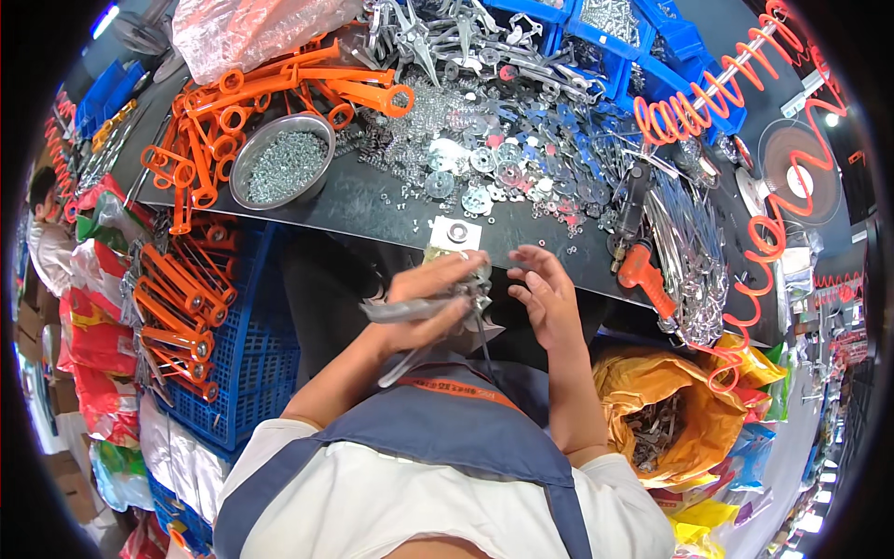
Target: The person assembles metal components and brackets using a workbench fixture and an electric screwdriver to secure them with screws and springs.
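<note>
Dark bench (pixel 358 203); bowl (pixel 291 124) (silvery bits (pixel 282 166) inside); hands (pixel 424 281): left gripping metalwork (pixel 396 311).

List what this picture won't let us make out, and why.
Head view:
Grey elongated metal part at the left hand: blurred, partly hidden by fingers.
Small silver pieces in the round metal bowl: too small to identify.
Pink translucent plastic bag: cut off by the upper edge.
Orange open-topped sack: its wall hides the lower contents.

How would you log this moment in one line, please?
left hand: holds metal part; right hand: open, beside it; ahead: square white piece
</note>
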A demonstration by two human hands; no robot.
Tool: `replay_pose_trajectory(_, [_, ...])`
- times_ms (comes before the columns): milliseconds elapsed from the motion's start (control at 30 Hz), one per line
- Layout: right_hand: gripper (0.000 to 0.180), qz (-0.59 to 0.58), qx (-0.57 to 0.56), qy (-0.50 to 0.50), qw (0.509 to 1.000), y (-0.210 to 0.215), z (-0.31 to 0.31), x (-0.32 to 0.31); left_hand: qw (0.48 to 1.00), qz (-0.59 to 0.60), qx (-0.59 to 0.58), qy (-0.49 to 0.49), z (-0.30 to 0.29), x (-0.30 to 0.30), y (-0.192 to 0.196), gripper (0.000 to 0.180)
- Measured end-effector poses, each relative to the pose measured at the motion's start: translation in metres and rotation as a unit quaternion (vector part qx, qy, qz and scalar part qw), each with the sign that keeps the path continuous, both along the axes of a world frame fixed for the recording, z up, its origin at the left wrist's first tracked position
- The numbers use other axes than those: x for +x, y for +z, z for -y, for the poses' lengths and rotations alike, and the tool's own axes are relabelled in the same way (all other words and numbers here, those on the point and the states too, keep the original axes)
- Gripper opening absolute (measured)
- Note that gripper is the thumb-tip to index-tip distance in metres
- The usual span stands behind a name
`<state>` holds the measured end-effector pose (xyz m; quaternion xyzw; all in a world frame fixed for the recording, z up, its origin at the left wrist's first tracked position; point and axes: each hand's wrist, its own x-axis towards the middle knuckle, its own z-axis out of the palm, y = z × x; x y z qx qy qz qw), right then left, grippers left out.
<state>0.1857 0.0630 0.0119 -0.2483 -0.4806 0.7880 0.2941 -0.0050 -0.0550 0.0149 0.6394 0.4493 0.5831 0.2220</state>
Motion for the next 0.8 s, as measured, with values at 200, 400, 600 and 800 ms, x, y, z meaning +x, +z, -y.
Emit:
replay_pose_trajectory(200, [0.016,0.093,0.041,-0.029,0.994,-0.027,0.012,0.005,0.989,-0.022,0.104,0.104,0.004,-0.018,0.004,0.034])
replay_pose_trajectory(400, [0.014,0.121,0.093,-0.024,0.988,-0.025,-0.001,-0.01,0.939,-0.218,0.124,0.233,0.007,0.001,-0.03,0.035])
replay_pose_trajectory(600, [0.011,0.149,0.225,-0.021,0.963,-0.018,-0.049,-0.033,0.969,-0.164,0.089,0.161,0.003,-0.006,-0.028,0.035])
replay_pose_trajectory(800, [0.008,0.145,0.317,-0.034,0.937,-0.001,-0.09,-0.096,0.933,-0.269,0.097,0.216,-0.005,0.003,-0.069,0.046])
